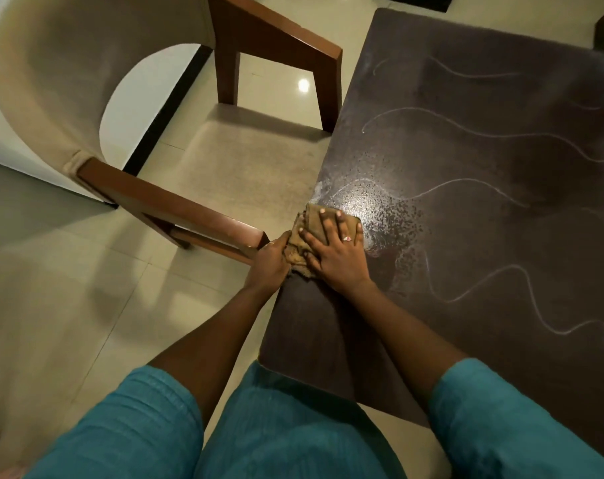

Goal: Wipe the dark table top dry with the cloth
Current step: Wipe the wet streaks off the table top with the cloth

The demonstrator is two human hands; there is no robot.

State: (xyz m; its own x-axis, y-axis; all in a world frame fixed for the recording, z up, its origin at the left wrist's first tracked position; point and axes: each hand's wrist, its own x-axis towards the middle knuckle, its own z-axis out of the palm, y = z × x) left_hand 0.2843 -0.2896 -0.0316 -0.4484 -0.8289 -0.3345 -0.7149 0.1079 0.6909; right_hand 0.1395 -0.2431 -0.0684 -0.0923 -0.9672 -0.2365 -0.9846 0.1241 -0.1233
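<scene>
Head view: right hand (338, 254) fingers straight, spread, pressing flat on tan crumpled cloth (315, 220); left hand (268, 266) fingers curled round its bunched end. Cloth sits on dark brown table top (494, 243) at the edge beside a beige wooden-armed chair (231, 167), touching a wet speckled patch (376, 198).

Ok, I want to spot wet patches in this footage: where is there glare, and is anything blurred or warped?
Head view: strong glare on the wet table top just past the cloth washes out the droplets there. Head view: a small bright light reflection shines on the floor by the chair. Head view: the wide-angle lens bows the table's edges, and the lower-left floor looks smeared.
</scene>
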